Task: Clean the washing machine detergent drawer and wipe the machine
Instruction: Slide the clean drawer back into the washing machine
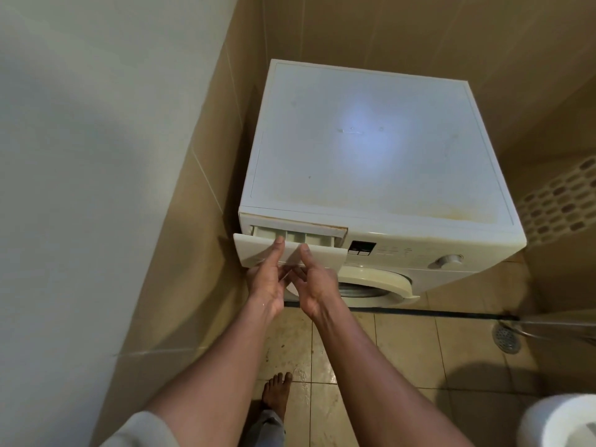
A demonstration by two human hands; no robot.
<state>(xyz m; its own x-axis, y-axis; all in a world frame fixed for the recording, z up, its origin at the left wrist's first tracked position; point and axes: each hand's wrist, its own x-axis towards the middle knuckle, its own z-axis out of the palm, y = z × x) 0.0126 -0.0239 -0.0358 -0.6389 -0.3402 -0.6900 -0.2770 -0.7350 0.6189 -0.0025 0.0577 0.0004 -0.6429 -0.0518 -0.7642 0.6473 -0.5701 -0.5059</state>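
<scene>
both hands grip the detergent drawer by its front panel, at the washing machine's upper left front corner: left hand and right hand side by side, thumbs up on the panel face, fingers curling under its lower edge. the drawer is only partly out, three compartments showing, so i'd judge the job barely begun: no cloth in sight, and the machine's top is stained yellowish near the front. the fingertips under the panel are hidden. a white round thing right of the machine is cut off.
</scene>
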